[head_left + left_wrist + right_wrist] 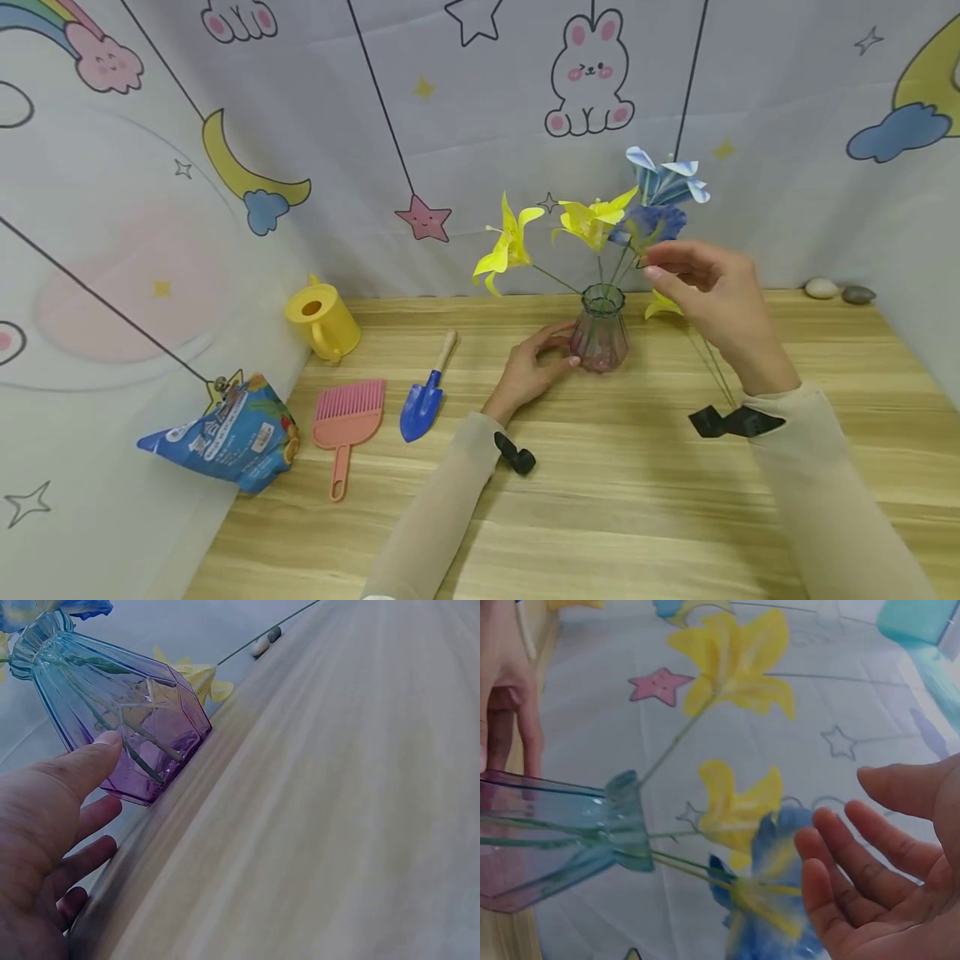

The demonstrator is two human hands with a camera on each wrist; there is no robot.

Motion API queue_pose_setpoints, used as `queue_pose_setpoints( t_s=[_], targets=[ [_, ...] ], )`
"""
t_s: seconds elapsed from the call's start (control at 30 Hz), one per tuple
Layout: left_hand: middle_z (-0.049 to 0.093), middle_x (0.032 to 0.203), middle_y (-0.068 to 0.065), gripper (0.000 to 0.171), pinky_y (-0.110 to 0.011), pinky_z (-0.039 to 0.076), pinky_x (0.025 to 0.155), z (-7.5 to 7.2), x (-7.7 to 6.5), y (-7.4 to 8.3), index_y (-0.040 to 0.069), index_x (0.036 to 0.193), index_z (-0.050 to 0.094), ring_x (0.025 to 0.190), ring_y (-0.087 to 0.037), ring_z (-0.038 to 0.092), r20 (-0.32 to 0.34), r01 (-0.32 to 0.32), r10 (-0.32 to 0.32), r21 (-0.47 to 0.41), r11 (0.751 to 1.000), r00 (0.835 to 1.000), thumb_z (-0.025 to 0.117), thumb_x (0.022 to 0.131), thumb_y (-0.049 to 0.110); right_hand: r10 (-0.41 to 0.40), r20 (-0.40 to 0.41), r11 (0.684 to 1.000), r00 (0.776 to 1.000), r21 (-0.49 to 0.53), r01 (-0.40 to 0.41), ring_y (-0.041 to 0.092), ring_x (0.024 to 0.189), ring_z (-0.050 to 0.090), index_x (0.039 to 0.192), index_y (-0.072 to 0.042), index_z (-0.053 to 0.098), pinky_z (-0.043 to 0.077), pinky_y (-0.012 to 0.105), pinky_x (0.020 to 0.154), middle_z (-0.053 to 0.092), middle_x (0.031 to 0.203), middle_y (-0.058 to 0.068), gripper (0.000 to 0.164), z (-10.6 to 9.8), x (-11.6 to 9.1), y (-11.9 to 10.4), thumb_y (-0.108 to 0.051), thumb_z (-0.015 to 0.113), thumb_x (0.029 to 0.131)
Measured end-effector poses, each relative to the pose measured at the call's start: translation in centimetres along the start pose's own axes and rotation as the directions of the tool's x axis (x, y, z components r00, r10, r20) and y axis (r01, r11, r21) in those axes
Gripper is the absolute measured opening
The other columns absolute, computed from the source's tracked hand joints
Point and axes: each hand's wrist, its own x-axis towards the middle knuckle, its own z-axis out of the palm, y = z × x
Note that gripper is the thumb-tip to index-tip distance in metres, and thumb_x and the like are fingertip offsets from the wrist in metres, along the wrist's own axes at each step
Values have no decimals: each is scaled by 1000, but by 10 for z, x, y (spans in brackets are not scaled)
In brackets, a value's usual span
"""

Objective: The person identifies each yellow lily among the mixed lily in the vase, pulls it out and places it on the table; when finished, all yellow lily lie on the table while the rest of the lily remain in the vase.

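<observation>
A glass vase [600,340], greenish-blue at the neck and purple at the base, stands upright on the table. My left hand [534,367] holds its left side low down, with the thumb [105,742] on the near face and other fingers behind. Two yellow lilies [510,246] [596,223] and a deep-blue flower [654,223] rise from the vase on thin stems. Light-blue blooms [669,179] show above the deep-blue one. My right hand [708,287] hovers right of the blooms; in the right wrist view its loosely bent fingers hold nothing, thumb apart.
Another yellow flower [663,305] lies right of the vase, partly behind my right hand. Two pebbles [821,288] sit at the back right. On the left are a yellow watering can [330,321], a blue trowel [422,408], a pink dustpan-and-brush piece [348,425] and a blue bag [240,433].
</observation>
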Motion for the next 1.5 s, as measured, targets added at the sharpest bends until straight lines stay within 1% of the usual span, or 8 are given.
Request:
queue_pose_setpoints(
  t_s=[0.13, 0.37, 0.6, 0.67, 0.87, 1.13, 1.33, 1.5],
  targets=[
    [75, 139, -5, 60, -39, 49, 122, 0, 1, 0, 35, 154, 58, 136, -18, 68, 1, -8, 8, -5, 1000, 1000, 82, 98, 30, -44, 47, 999, 998, -12, 45, 2, 105, 71, 131, -12, 75, 53, 12, 88, 78, 120, -10, 31, 18, 5, 2, -26, 74, 104],
    [75, 141, -3, 60, -38, 50, 121, 1, 1, 0, 36, 153, 59, 137, -16, 68, 8, -1, 1, -24, 1000, 1000, 82, 98, 30, -54, 95, 998, 994, 33, 51, -1, 106, 71, 133, -13, 75, 54, 15, 92, 78, 130, 11, 31, 44, 15, 11, -25, 74, 104],
    [75, 140, -4, 59, -39, 51, 120, 2, 1, -2, 36, 154, 58, 138, -17, 67, 18, 3, -3, -24, 1000, 1000, 80, 100, 32, -16, 139, 999, 990, 34, 11, -1, 109, 70, 135, -15, 75, 54, 17, 93, 77, 133, 12, 31, 64, 24, 24, -25, 72, 106],
    [75, 140, -4, 59, -40, 51, 120, 2, 1, -3, 36, 154, 58, 138, -17, 67, 13, -2, 2, -16, 1000, 1000, 80, 99, 34, -11, 148, 1000, 989, 12, 10, 3, 110, 71, 135, -16, 76, 53, 17, 93, 77, 133, 12, 32, 68, 26, 26, -27, 72, 106],
    [74, 142, -3, 58, -44, 52, 119, 0, 2, -2, 38, 153, 57, 138, -18, 67, 12, 0, 0, -17, 1000, 1000, 79, 100, 36, -45, 160, 997, 986, -55, 54, 24, 109, 73, 133, -11, 77, 52, 17, 87, 79, 128, 14, 31, 76, 30, 29, -25, 71, 106],
    [74, 143, -3, 57, -44, 51, 120, -2, 0, 1, 40, 153, 57, 139, -18, 66, 12, 25, -24, -11, 1000, 1000, 79, 100, 36, -22, 121, 990, 992, -137, 39, 32, 100, 73, 126, -7, 79, 51, 26, 82, 81, 120, 16, 25, 88, 34, 36, -19, 72, 105],
    [74, 142, -2, 58, -41, 50, 121, -2, 0, 0, 41, 153, 57, 139, -16, 66, 11, 19, -19, -9, 1000, 1000, 79, 100, 35, -28, 89, 993, 996, -109, 38, 25, 95, 72, 120, -9, 82, 50, 24, 78, 82, 114, 14, 22, 91, 34, 39, -20, 72, 105],
    [75, 141, -2, 57, -40, 50, 121, -2, 0, -1, 42, 152, 57, 138, -15, 66, 10, 19, -19, -11, 1000, 1000, 79, 100, 35, -48, 47, 999, 998, -16, 49, 11, 89, 69, 120, -10, 83, 50, 18, 73, 82, 114, 16, 21, 89, 35, 28, -21, 73, 105]
  ],
)
